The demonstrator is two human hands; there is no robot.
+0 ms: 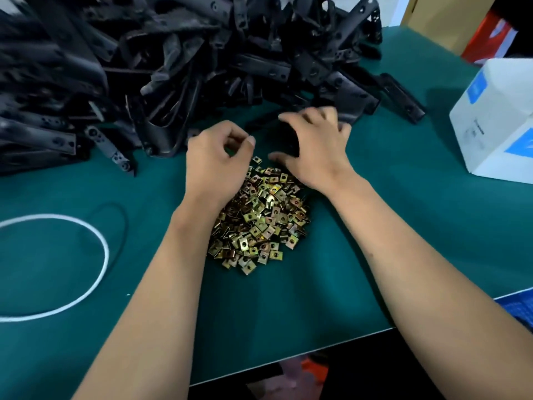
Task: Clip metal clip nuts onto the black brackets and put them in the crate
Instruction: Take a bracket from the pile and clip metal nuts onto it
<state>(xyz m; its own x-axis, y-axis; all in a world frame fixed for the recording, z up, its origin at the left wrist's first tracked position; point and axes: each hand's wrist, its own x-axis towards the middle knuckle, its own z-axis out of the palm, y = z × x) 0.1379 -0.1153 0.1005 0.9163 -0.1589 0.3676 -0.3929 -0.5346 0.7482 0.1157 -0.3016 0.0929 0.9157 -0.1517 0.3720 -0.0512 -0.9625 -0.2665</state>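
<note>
Head view: left hand (215, 157) is curled, fingertips pinched together; whether they grip a nut cannot be told. Right hand (314, 145) grasps a bracket (290, 140). Nuts (259, 220) lie heaped on the green surface (403, 226) beneath both wrists. Bracket pile (173, 62) sits behind.

The one view sits on my head, looking forward and steeply down over my forearms to my fingers, close to the work. My left hand (213, 157) and right hand (314, 145) lie near the middle of the wide frame. The green table (403, 226) runs off past my fingertips toward the top, and its near edge crosses below my wrists. No second view overlaps it.
</note>
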